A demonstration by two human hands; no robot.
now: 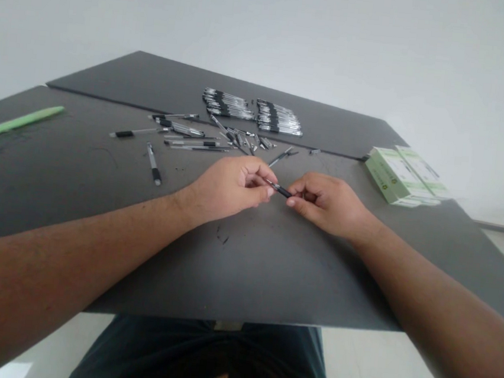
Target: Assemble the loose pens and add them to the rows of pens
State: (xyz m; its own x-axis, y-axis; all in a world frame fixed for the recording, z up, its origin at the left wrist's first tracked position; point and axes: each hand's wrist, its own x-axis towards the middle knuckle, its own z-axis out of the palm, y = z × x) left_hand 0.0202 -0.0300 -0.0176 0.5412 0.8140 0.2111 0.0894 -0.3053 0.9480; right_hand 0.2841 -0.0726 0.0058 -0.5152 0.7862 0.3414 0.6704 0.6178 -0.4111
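Observation:
My left hand (229, 188) and my right hand (324, 202) meet over the middle of the dark grey table (248, 272). Between them they pinch a black pen (280, 189), each hand closed on one end. The pen lies slanted just above the tabletop. Loose pens and pen parts (194, 139) are scattered beyond my hands. Further back, two neat rows of finished pens (253, 113) lie side by side.
Two pale green and white boxes (402, 175) sit at the right of the table. A light green strip (15, 123) lies at the far left. One single pen (153, 164) lies apart, left of my hands. A white wall rises behind the table.

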